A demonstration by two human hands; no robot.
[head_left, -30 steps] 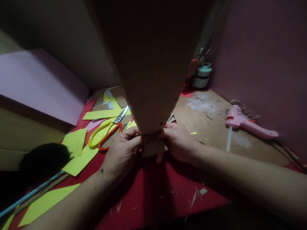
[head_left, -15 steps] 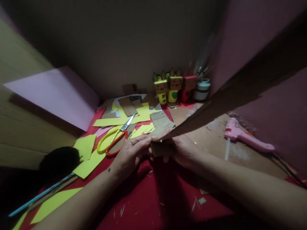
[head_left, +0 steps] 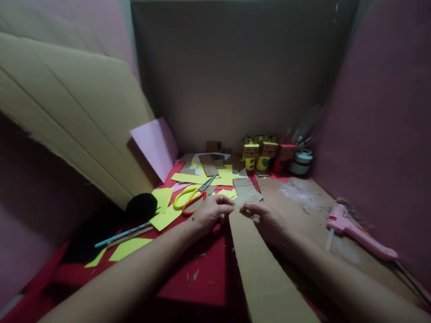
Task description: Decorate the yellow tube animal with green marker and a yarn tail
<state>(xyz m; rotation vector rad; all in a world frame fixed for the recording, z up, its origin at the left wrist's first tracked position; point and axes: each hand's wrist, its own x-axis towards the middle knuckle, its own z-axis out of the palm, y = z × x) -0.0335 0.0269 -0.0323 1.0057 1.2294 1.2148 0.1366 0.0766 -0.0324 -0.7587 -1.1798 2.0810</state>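
A long strip of brown cardboard [head_left: 266, 269] runs from between my hands down toward me, its near end leaving the bottom of the view. My left hand [head_left: 213, 211] pinches the left corner of its far end, thumb and index finger together. At the right corner, my right hand [head_left: 267, 220] has its curled fingers on the same end; the fingertips partly hide the grip. Just beyond my left hand lie scissors [head_left: 195, 197] with one yellow and one red handle, blades pointing away. A grey-brown cardboard scrap [head_left: 247, 189] rests ahead of my fingers.
Yellow paper pieces [head_left: 166, 217] and a black ball of yarn [head_left: 141, 205] lie left. A pink glue gun [head_left: 357, 231] rests right on brown board. Small cardboard-headed figures [head_left: 267, 154] and a pale jar [head_left: 301, 161] stand at the back. A cardboard panel [head_left: 77, 103] leans left.
The cardboard strip has swung from pointing up and right to lying down toward me. My hands have moved slightly apart. The view has shifted, so the tabletop things appear lower and farther right.
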